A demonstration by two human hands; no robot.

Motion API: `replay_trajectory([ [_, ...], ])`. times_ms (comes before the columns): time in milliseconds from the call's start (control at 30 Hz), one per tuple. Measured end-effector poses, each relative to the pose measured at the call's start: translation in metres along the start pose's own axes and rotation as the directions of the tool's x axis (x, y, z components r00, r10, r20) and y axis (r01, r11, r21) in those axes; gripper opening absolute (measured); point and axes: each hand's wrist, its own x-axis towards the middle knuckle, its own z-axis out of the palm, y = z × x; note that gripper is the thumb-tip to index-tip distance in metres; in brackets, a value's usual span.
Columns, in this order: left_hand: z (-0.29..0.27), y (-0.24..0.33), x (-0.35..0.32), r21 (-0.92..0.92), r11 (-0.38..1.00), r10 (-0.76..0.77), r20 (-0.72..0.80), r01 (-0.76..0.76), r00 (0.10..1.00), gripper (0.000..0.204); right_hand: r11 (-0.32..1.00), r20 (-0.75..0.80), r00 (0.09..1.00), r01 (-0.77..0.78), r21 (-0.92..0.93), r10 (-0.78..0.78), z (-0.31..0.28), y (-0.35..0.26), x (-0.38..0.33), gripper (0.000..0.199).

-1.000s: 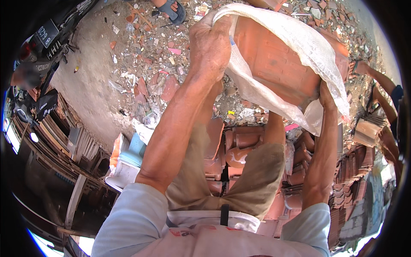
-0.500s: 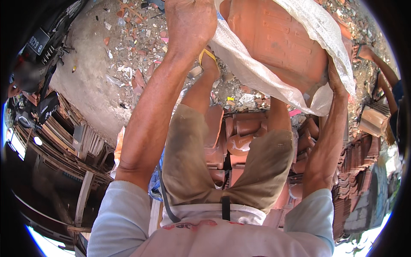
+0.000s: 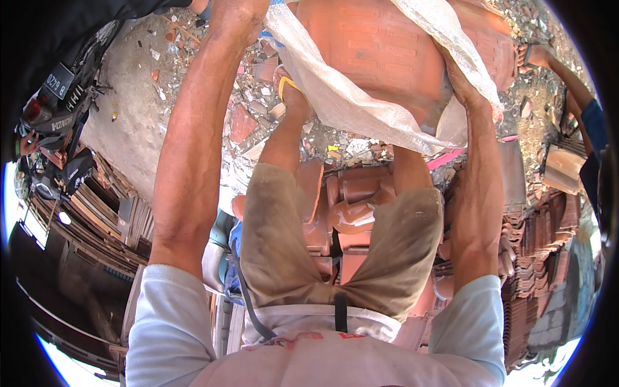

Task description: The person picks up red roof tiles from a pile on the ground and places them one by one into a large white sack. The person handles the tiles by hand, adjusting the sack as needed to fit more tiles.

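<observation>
A large orange-brown clay roof tile (image 3: 380, 55) is at the top of the view, with a white woven sack (image 3: 335, 106) draped round its near and right edges. My left hand (image 3: 242, 18) is closed at the sack's upper left corner; its fingertips are cut off by the picture's edge. At the tile's right edge, my right hand (image 3: 461, 80) is inside the sack's fold, gripping the tile. Those fingers are partly hidden behind the sack and tile.
Roof tiles (image 3: 353, 218) lie beneath and behind my legs, with stacked tiles (image 3: 535, 248) to the right. Another person's hand (image 3: 534, 57) touches a tile at right. Broken rubble (image 3: 245, 122) covers the ground. A motorbike (image 3: 58, 109) and stacked wood planks (image 3: 97, 213) are at left.
Both my hands, the sack and the tile have shifted left and slightly up. The other person's hand at the right has moved up and left to a tile's edge.
</observation>
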Motion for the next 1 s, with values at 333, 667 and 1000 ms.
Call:
replay_trajectory([
  [333, 0.022, -0.023, 0.029, 0.219, 0.562, 0.228, 0.886, -0.797, 0.404, 0.041, 0.993, 0.056, 0.998, 0.014, -0.115, -0.007, -0.003, -0.011, -0.001, 0.066],
  [667, 0.074, -0.06, 0.008, -0.298, 0.848, 0.518, 0.287, -0.439, 0.806, 0.029, 0.961, 0.123, 0.957, 0.272, -0.057, -0.264, 0.011, -0.035, 0.019, 0.055],
  [1000, -0.01, -0.024, 0.02, -0.037, 0.82, 0.509, 0.504, -0.571, 0.698, 0.03, 0.947, -0.045, 0.972, 0.236, 0.216, -0.231, 0.035, -0.028, 0.024, 0.058],
])
